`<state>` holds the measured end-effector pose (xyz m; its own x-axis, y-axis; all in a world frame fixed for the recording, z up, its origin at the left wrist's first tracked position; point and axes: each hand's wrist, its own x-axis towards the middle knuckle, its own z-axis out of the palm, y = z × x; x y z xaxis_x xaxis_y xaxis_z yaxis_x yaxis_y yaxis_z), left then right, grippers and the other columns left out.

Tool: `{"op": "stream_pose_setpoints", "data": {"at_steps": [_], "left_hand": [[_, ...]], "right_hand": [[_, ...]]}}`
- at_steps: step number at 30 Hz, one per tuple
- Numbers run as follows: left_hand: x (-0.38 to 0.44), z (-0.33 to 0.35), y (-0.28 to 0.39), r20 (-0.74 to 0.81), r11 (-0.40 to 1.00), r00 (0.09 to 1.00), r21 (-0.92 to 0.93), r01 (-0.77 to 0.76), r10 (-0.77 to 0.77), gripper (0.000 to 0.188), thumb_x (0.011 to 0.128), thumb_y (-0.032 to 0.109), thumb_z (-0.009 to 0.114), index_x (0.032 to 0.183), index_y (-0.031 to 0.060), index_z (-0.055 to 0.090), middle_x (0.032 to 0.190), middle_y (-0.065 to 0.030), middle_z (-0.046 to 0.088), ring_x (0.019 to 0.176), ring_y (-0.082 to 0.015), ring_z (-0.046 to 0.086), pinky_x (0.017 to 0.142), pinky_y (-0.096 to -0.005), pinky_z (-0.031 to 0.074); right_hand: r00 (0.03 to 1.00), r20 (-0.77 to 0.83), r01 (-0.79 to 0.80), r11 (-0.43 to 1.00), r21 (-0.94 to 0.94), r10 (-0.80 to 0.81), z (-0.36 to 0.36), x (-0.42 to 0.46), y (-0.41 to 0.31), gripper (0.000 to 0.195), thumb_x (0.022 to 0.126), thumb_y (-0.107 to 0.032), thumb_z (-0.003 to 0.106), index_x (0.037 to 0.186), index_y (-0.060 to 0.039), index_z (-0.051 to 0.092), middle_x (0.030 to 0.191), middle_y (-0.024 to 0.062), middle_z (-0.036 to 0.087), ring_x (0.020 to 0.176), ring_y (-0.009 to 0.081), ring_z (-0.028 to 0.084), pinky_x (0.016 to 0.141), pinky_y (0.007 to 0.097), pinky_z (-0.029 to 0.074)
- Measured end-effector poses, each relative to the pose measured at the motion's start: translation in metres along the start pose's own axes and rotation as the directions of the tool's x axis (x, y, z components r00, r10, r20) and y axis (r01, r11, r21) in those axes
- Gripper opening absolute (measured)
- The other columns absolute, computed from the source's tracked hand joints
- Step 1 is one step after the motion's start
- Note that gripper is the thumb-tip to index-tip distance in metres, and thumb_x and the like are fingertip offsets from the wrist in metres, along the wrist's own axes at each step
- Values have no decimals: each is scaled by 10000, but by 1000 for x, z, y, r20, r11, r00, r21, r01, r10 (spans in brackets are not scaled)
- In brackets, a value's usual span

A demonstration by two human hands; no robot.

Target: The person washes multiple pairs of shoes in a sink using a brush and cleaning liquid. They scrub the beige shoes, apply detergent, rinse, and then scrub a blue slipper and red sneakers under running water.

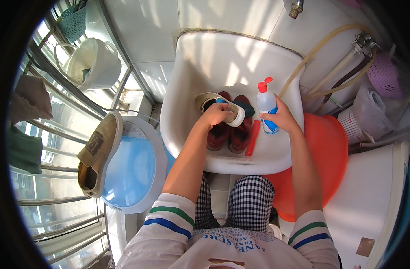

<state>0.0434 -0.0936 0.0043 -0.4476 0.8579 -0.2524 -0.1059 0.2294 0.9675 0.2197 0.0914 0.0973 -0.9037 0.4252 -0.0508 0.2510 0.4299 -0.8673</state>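
Over a white ceramic sink (191,148), my left hand (217,115) grips a pale shoe (237,116) with a white sole edge, its heel or toe end pointing right. My right hand (281,116) holds a clear plastic bottle (267,104) with a blue and white label upright; its red flip cap (262,86) stands open. Below my left hand, a pair of dark red shoes (239,138) lies in the sink, partly hidden by the pale shoe. A red-handled tool (253,138), likely a brush, rests beside them on the right.
A beige slip-on shoe (102,151) leans on a blue-lidded washing machine (132,168) at left. An orange-red plastic basin (326,151) stands right of the sink. A yellowish hose (312,50) runs into the sink from the wall. A white bucket (97,64) hangs at upper left.
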Motion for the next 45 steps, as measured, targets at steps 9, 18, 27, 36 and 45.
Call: {"op": "stream_pose_setpoints", "data": {"at_steps": [9, 18, 27, 36, 45], "left_hand": [[-16, -12, 55, -194, 874, 942, 458, -160, 274, 365, 631, 6, 588, 987, -22, 663, 869, -217, 674, 853, -307, 672, 776, -368, 510], [-218, -81, 236, 192, 623, 940, 709, -331, 281, 230, 747, -25, 676, 977, -24, 663, 924, -100, 675, 875, -175, 625, 828, -309, 483], [-417, -91, 209, 73, 335, 992, 936, -104, 105, 255, 652, -119, 614, 874, -12, 679, 822, -157, 641, 873, -319, 591, 867, -411, 456], [-463, -68, 116, -259, 176, 961, 955, 240, 96, 464, 739, -138, 559, 1143, 77, 636, 1129, -104, 626, 1126, -258, 540, 1064, -368, 369], [-384, 10, 160, -27, 264, 897, 959, -100, 440, 448, 753, 9, 675, 1188, 77, 596, 1239, -112, 575, 1232, -285, 481, 1072, -419, 367]], "right_hand": [[973, -226, 73, 863, 500, 49, -15, -64, 9, 513, 743, -28, 697, 1215, -14, 496, 1049, 71, 598, 961, 165, 588, 868, 311, 473], [966, -251, 208, 771, 603, -64, -24, -103, -2, 568, 731, -27, 676, 1252, 11, 454, 1085, 121, 596, 1022, 225, 597, 933, 365, 457], [970, -206, 232, 735, 637, -128, -16, -103, -18, 541, 732, -19, 660, 1237, 18, 469, 1114, 127, 590, 1035, 239, 598, 937, 376, 457], [970, -195, 240, 733, 637, -149, -17, -107, -31, 532, 746, 0, 651, 1243, 19, 464, 1102, 121, 595, 1006, 234, 603, 924, 369, 462], [931, -313, 346, 720, 602, -186, -35, -122, -52, 538, 779, -25, 640, 1272, 10, 428, 1157, 137, 570, 1067, 252, 579, 948, 402, 453]]}}
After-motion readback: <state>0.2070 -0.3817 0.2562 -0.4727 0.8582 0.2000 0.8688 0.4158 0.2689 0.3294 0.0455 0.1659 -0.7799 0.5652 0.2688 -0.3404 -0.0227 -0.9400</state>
